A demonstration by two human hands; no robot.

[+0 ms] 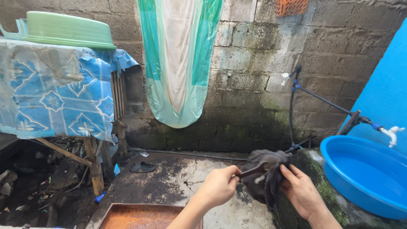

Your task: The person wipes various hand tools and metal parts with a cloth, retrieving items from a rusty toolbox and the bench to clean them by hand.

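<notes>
Two hands grip one dark wet cloth (pixel 271 171) at center: left hand (pixel 219 186) closed on a twisted end, right hand (pixel 300 190) pinching the hanging bulk. Looks soft, heavy, slippery. Blue basin (pixel 364 186) at 3 o'clock.

an outdoor washing yard behind a home. a rough grey block wall (pixel 263 63), green with moss low down, carries a white tap (pixel 286 77) on black piping. a blue basin (pixel 364 178) of water sits under a second tap (pixel 392 133). wet cracked concrete floor (pixel 186 174), and a green tub (pixel 63 29) upturned on a cloth-covered surface (pixel 55 97).
</notes>
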